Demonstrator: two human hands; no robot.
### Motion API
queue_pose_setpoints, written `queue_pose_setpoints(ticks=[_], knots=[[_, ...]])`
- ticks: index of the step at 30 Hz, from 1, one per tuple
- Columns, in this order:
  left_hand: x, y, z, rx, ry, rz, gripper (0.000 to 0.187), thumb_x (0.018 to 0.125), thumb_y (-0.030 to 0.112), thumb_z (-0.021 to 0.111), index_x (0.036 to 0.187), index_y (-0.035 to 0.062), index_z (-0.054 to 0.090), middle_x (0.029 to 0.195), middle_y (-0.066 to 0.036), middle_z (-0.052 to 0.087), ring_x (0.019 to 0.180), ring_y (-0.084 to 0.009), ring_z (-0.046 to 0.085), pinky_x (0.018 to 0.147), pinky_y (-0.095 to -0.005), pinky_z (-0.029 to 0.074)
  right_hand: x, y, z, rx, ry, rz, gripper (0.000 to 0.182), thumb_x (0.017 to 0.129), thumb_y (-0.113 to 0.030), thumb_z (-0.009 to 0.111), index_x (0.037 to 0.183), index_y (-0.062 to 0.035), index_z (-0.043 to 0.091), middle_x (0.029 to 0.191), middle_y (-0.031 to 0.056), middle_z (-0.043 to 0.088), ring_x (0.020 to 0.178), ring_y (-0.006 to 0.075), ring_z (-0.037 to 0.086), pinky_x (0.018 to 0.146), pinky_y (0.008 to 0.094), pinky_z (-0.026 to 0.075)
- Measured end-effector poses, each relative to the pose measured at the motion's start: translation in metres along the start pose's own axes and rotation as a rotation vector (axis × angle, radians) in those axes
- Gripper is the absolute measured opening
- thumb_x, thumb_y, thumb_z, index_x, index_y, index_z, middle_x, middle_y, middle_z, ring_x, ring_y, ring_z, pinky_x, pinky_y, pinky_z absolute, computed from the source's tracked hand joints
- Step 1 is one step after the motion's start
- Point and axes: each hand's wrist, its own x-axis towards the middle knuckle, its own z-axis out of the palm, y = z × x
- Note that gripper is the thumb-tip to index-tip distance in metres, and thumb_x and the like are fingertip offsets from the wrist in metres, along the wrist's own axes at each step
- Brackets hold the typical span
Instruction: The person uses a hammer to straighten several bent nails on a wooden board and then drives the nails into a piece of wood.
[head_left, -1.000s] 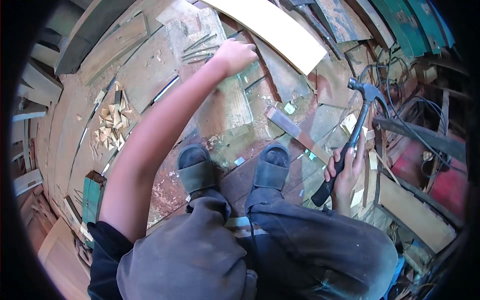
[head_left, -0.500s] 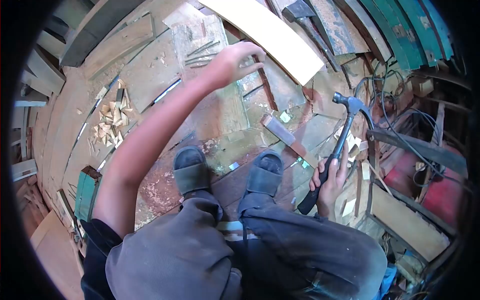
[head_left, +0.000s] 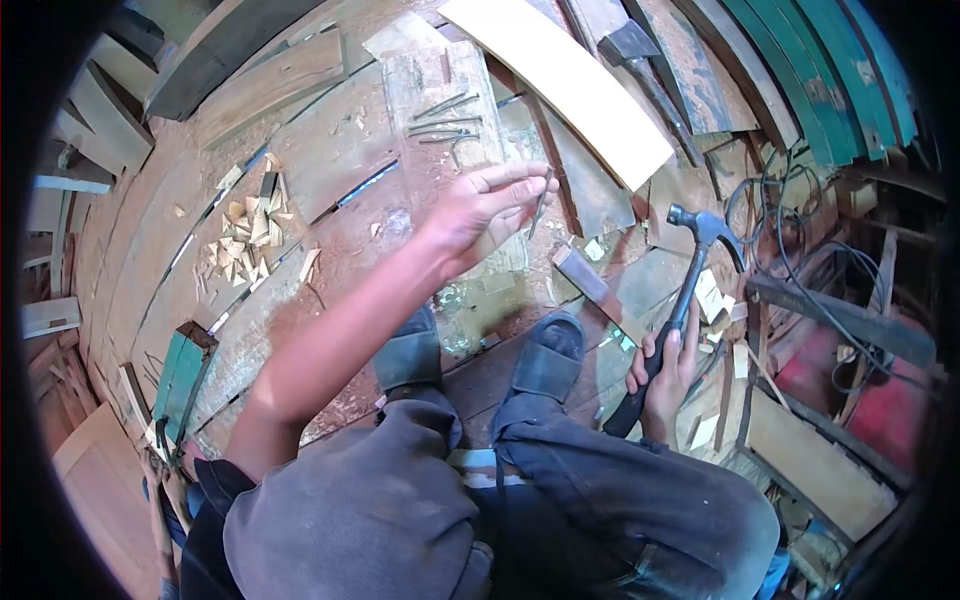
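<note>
My left hand (head_left: 485, 215) is raised over the plank floor, thumb and fingers pinched on a thin nail (head_left: 540, 207) that hangs downward. Beyond it, several long nails (head_left: 442, 118) lie on a worn board (head_left: 400, 85). My right hand (head_left: 668, 378) is wrapped round the dark handle of a claw hammer (head_left: 690, 285), beside my right knee. The hammer's head is up, its claw toward the right. A short, narrow wood block (head_left: 582, 275) lies on the floor between the two hands.
A pale curved plank (head_left: 565, 85) and an axe (head_left: 650, 80) lie ahead. Wood chips (head_left: 245, 235) are heaped at the left. Dark cables (head_left: 790, 240) tangle at the right above a red object (head_left: 815, 365). Green boards (head_left: 800, 75) stand top right.
My left hand has come back toward me and closed; a nail now shows in its fingers, which were apart before. The right hand keeps the hammer. The view has shifted slightly.
</note>
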Motion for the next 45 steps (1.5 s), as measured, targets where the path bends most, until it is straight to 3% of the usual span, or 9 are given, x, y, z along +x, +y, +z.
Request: queue_pose_setpoints(ticks=[4, 8, 12, 13, 16, 19, 31, 37, 45], knots=[[-0.010, 0.002, -0.014, 0.205, 0.079, 0.077, 0.031, 0.092, 0.006, 0.074, 0.121, -0.0025, 0.067, 0.112, -0.009, 0.072, 0.102, -0.0163, 0.067, 0.091, -0.0261, 0.053, -0.001, 0.003, 0.007, -0.010, -0.014, 0.021, 0.062, 0.112, -0.029, 0.040, 0.163, -0.0175, 0.008, 0.078, 0.0036, 0.047, 0.045, 0.0075, 0.042, 0.035, 0.0237, 0.038], [-0.011, 0.013, -0.058, 1.097, 0.038, 0.450, 0.023, 0.090, 0.010, 0.076, 0.113, 0.0031, 0.074, 0.109, -0.006, 0.076, 0.096, -0.0129, 0.069, 0.087, -0.0284, 0.054, -0.004, 0.006, 0.014, -0.008, -0.048, 0.071, 0.062, 0.112, -0.030, 0.039, 0.164, -0.0176, 0.009, 0.078, 0.0033, 0.046, 0.045, 0.0067, 0.042, 0.035, 0.0227, 0.037], [-0.003, 0.016, -0.090, 1.635, 0.099, 0.760, 0.024, 0.087, 0.013, 0.076, 0.111, 0.0087, 0.075, 0.104, -0.011, 0.075, 0.095, -0.0287, 0.072, 0.086, -0.0353, 0.056, -0.006, 0.010, 0.017, -0.041, -0.091, 0.085, 0.061, 0.112, -0.030, 0.039, 0.164, -0.0177, 0.009, 0.077, 0.0030, 0.046, 0.045, 0.0057, 0.041, 0.036, 0.0223, 0.037], [-0.003, 0.013, -0.095, 1.602, 0.092, 0.768, 0.024, 0.087, 0.013, 0.076, 0.111, 0.0088, 0.074, 0.107, -0.013, 0.073, 0.096, -0.0349, 0.070, 0.086, -0.0377, 0.056, -0.007, 0.009, 0.020, -0.048, -0.087, 0.092, 0.061, 0.112, -0.030, 0.040, 0.163, -0.0174, 0.009, 0.077, 0.0028, 0.046, 0.045, 0.0053, 0.041, 0.036, 0.0223, 0.037], [-0.007, 0.009, -0.093, 1.563, 0.150, 0.847, 0.027, 0.085, 0.012, 0.077, 0.112, 0.0082, 0.073, 0.109, -0.012, 0.072, 0.094, -0.0316, 0.070, 0.084, -0.0377, 0.056, -0.006, 0.011, 0.021, -0.029, -0.105, 0.096, 0.061, 0.111, -0.030, 0.040, 0.163, -0.0169, 0.010, 0.077, 0.0026, 0.047, 0.044, 0.0052, 0.042, 0.035, 0.0223, 0.036], [-0.031, 0.018, -0.093, 1.426, 0.233, 0.663, 0.030, 0.082, 0.010, 0.080, 0.112, 0.0082, 0.073, 0.105, -0.009, 0.070, 0.091, -0.0283, 0.069, 0.082, -0.0367, 0.056, -0.007, 0.012, 0.023, -0.066, -0.111, 0.096, 0.061, 0.111, -0.029, 0.040, 0.163, -0.0163, 0.011, 0.076, 0.0024, 0.047, 0.044, 0.0050, 0.041, 0.034, 0.0222, 0.036], [-0.047, 0.012, -0.124, 1.625, 0.273, 0.735, 0.025, 0.082, 0.015, 0.080, 0.106, 0.0079, 0.074, 0.093, -0.009, 0.065, 0.088, -0.0273, 0.064, 0.078, -0.0376, 0.052, -0.008, 0.009, 0.036, -0.104, -0.186, 0.144, 0.060, 0.111, -0.028, 0.041, 0.163, -0.0164, 0.012, 0.075, 0.0015, 0.046, 0.043, 0.0039, 0.040, 0.035, 0.0211, 0.035], [-0.038, 0.000, -0.112, 1.762, 0.247, 0.940, 0.016, 0.084, 0.019, 0.075, 0.099, 0.0140, 0.071, 0.096, -0.004, 0.063, 0.096, -0.0252, 0.059, 0.079, -0.0394, 0.044, -0.010, 0.011, 0.034, -0.103, -0.179, 0.176, 0.062, 0.111, -0.029, 0.043, 0.163, -0.0168, 0.012, 0.076, 0.0012, 0.046, 0.044, 0.0043, 0.039, 0.035, 0.0209, 0.035], [-0.044, -0.017, -0.113, 1.673, 0.286, 0.878, 0.020, 0.085, 0.023, 0.076, 0.103, 0.0161, 0.071, 0.095, -0.002, 0.064, 0.095, -0.0228, 0.059, 0.078, -0.0389, 0.044, -0.013, 0.012, 0.032, -0.237, -0.265, 0.181, 0.063, 0.110, -0.023, 0.042, 0.164, -0.0177, 0.010, 0.077, 0.0000, 0.046, 0.047, 0.0037, 0.039, 0.040, 0.0194, 0.034]])
